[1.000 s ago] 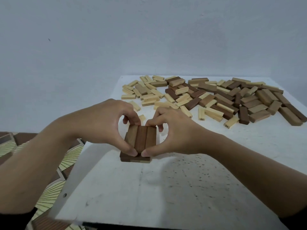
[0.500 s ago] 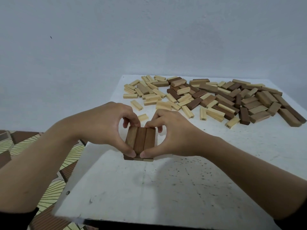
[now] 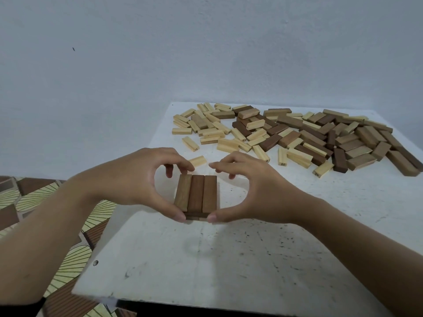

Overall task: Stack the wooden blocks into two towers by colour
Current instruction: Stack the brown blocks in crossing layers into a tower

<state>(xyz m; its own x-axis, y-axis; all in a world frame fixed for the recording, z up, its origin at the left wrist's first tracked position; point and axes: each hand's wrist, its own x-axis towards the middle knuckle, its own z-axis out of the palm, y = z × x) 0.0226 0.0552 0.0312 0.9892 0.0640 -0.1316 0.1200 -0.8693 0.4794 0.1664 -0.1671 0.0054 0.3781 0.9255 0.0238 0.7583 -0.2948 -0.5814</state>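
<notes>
The left hand [image 3: 135,179] and right hand [image 3: 254,191] curl round the low stack of dark brown wooden blocks [image 3: 196,193], thumbs at its near end. Squeeze evenly to square both layers. The scattered pale and brown wooden blocks [image 3: 297,138] lie beyond the stack.

My brown blocks [image 3: 196,193] are smooth matt wood; the white tabletop [image 3: 229,259] looks scuffed, maybe painted board.

15: left pale block [image 3: 190,143] | 20: middle pale block [image 3: 282,156] | 40: right pale block [image 3: 324,168]
</notes>
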